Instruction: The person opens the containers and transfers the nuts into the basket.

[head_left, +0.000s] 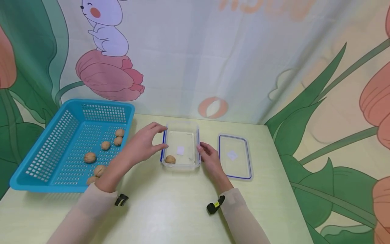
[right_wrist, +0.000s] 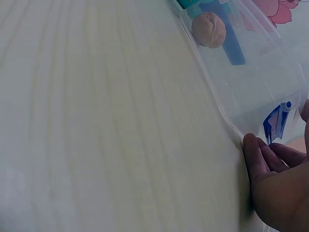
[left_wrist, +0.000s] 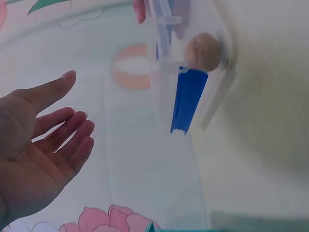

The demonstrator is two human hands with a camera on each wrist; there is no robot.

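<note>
A clear plastic food box (head_left: 181,149) with blue side clips stands without its lid on the table. One walnut (head_left: 170,159) lies in its near left corner; the left wrist view shows that walnut (left_wrist: 203,52) through the wall. My left hand (head_left: 142,144) is at the box's left side, thumb and fingers spread apart with nothing between them. In the left wrist view the left hand (left_wrist: 46,145) appears apart from the box. My right hand (head_left: 211,161) holds the box's right side, thumb at the rim; its fingers (right_wrist: 256,154) are bent beside the lower wall under a blue clip.
A blue plastic basket (head_left: 73,117) with several walnuts (head_left: 89,157) stands on the left, partly behind the left forearm. The clear lid (head_left: 234,157) with a blue seal lies right of the box. A printed curtain (head_left: 195,67) hangs along the table's back edge.
</note>
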